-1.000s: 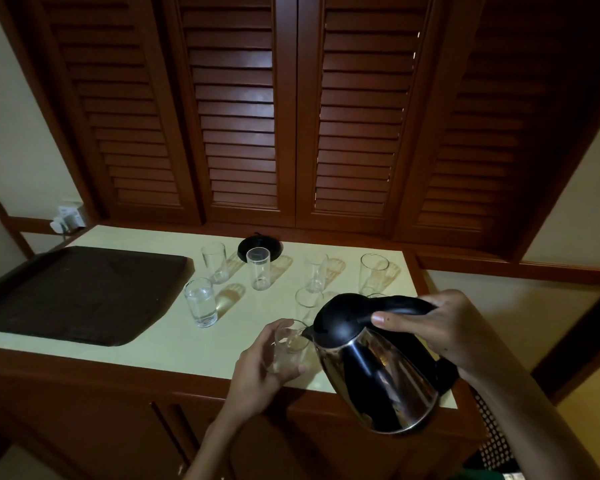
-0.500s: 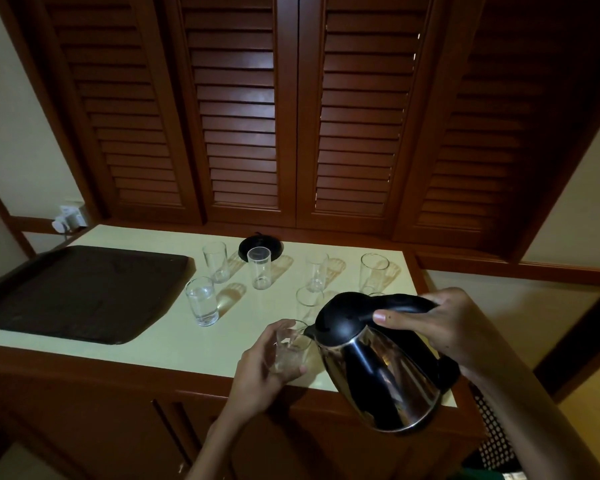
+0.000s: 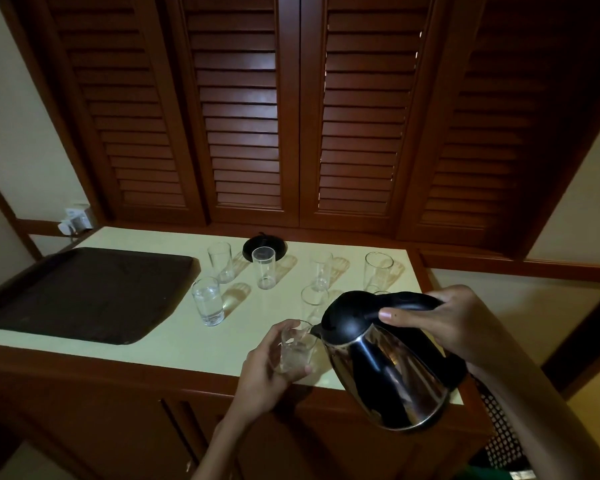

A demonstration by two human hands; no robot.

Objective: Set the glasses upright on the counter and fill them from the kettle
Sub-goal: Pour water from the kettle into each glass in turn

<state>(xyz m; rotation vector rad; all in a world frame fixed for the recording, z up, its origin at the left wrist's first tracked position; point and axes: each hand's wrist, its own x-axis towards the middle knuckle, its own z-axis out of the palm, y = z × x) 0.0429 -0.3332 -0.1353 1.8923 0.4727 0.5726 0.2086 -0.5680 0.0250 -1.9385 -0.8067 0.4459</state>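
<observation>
Left hand (image 3: 264, 368): fingers wrapped round the held glass (image 3: 293, 348), at the 5 o'clock edge of the table (image 3: 174, 337).
Right hand (image 3: 454, 320): fingers clamped on the handle of the kettle (image 3: 381, 372), which is tipped with its spout at the rim of the held glass, on its 3 o'clock side.
Done: every glass in view stands upright. The filled glass (image 3: 208, 301), at 9 o'clock beside the tray (image 3: 84, 292), holds water.
In hand: the second fill looks partly done.
Left: the back row of four glasses (image 3: 264, 266) toward 12 o'clock and the lone glass (image 3: 314, 299) just behind the spout appear empty.
</observation>
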